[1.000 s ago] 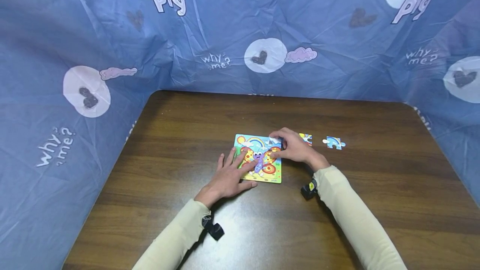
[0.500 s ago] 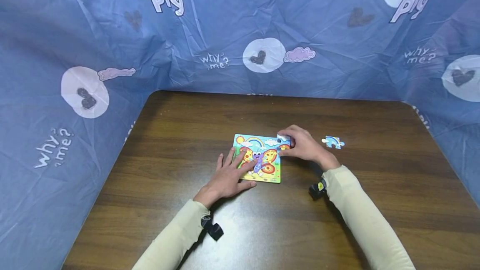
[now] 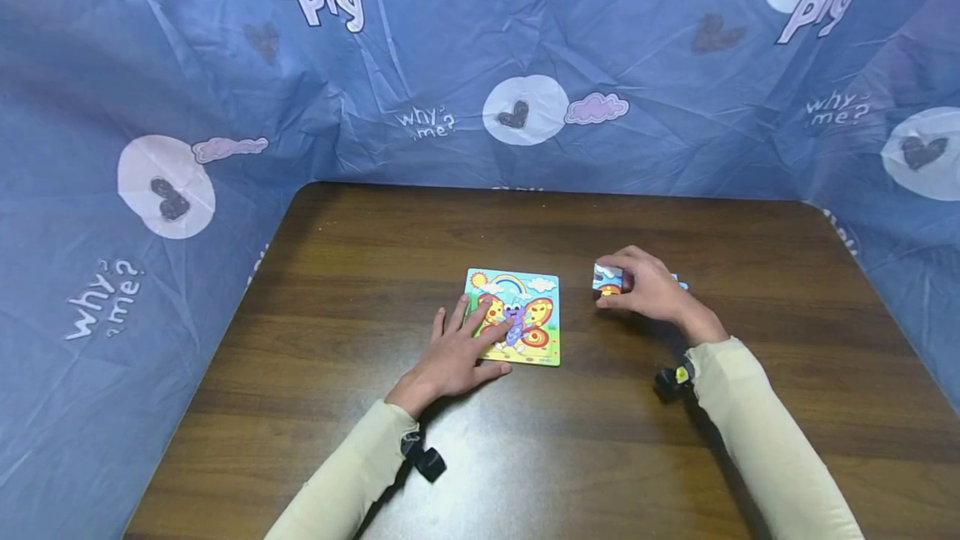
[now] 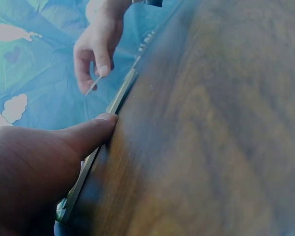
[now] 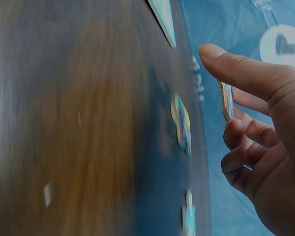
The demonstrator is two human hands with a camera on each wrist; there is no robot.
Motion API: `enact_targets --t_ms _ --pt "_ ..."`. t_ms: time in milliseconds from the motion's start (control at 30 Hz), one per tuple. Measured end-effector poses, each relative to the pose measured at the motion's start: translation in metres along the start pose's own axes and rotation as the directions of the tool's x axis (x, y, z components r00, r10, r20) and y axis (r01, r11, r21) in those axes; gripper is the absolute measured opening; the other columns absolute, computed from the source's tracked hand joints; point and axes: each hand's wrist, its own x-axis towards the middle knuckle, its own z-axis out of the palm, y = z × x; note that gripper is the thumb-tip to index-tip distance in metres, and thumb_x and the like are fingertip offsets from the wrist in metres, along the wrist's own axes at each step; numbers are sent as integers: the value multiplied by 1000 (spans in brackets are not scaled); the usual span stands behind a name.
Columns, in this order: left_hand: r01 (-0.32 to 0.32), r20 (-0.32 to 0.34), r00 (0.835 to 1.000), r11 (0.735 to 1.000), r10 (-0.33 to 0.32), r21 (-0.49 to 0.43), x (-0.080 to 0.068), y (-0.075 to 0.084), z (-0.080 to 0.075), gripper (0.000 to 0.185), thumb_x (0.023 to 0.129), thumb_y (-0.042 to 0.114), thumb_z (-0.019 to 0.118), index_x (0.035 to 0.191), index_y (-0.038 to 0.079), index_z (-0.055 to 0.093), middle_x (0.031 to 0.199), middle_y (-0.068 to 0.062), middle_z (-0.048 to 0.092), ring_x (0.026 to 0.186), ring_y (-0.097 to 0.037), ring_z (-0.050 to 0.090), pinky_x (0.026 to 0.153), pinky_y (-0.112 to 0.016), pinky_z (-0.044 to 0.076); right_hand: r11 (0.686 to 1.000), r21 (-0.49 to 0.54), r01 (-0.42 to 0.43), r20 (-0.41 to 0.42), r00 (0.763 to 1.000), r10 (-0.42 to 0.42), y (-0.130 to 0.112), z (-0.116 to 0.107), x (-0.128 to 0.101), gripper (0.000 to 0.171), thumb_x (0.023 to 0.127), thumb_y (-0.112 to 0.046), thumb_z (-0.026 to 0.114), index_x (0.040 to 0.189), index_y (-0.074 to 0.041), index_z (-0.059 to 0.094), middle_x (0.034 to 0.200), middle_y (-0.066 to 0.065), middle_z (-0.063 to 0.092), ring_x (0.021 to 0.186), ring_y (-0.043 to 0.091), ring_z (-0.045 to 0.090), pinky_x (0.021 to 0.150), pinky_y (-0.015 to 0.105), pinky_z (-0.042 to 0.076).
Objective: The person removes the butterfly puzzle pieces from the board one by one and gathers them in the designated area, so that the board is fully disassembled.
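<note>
1. The worktop (image 3: 525,440) is dark brown wood grain with rounded far corners. A blue printed cloth (image 3: 450,65), with hearts, clouds and the words "pig" and "why me?", hangs round it on three sides.
2. A square puzzle board (image 3: 517,315) with a butterfly picture lies flat near the middle of the worktop.
3. The left hand (image 3: 457,352) rests flat on the board's near left part, fingers straight and spread, gripping nothing.
4. The right hand (image 3: 648,286) is to the right of the board and apart from it, thumb and fingers pinching a puzzle piece (image 3: 607,279).
5. The right wrist view shows what the head view hides behind the hand: the held piece seen edge-on between thumb and fingers, clear of the wood, and two loose pieces (image 5: 182,123) lying flat on the worktop beneath.
6. The left wrist view shows the left thumb (image 4: 88,132) pressed against the board's thin edge, with the right hand and its piece beyond.
</note>
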Motion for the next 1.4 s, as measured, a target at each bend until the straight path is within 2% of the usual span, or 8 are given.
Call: enact_targets --t_ms 67,300,500,767,1133,1400 --pt "0 0 1000 1000 0 -1 0 0 0 68 96 60 52 157 38 30 171 -5 9 158 -39 1 123 -67 4 1000 -14 -13 -1 1000 13 6 -6 -5 66 75 -25 89 132 -3 63 120 17 63 100 28 60 85 38 46" --pt "-3 -4 1000 1000 3 -5 0 -2 1 68 96 60 53 157 37 31 171 -5 9 158 -40 1 123 -68 4 997 -75 15 -66 998 -20 28 -27 -21 63 73 -22 89 127 -1 65 114 19 65 93 27 61 77 36 46" --pt "-6 -8 1000 1000 6 3 0 -1 0 68 96 59 54 157 38 31 171 -6 10 157 -41 3 123 -68 5 994 -105 -17 -86 996 8 43 -43 -32 62 72 -20 90 126 -1 66 112 20 64 87 25 59 71 30 45" --pt "-4 -4 1000 1000 4 14 0 -1 0 69 96 60 53 157 38 30 171 -6 10 158 -40 3 123 -68 5 988 -146 -54 -87 995 42 65 -60 -42 62 71 -22 91 125 0 67 111 21 65 86 22 59 71 27 43" --pt "-13 -10 1000 1000 14 14 0 -1 -1 69 96 60 53 157 38 31 171 -7 13 157 -41 5 122 -69 7 977 -188 -96 -42 995 89 93 -73 -52 63 72 -21 89 125 4 65 112 28 65 92 31 62 78 42 47" --pt "-9 -3 1000 1000 9 16 0 -2 0 69 96 61 52 157 38 30 171 -5 10 158 -40 3 122 -69 6 973 -191 -131 6 991 135 108 -74 -56 64 73 -21 88 125 7 63 116 33 63 104 41 60 85 48 46"
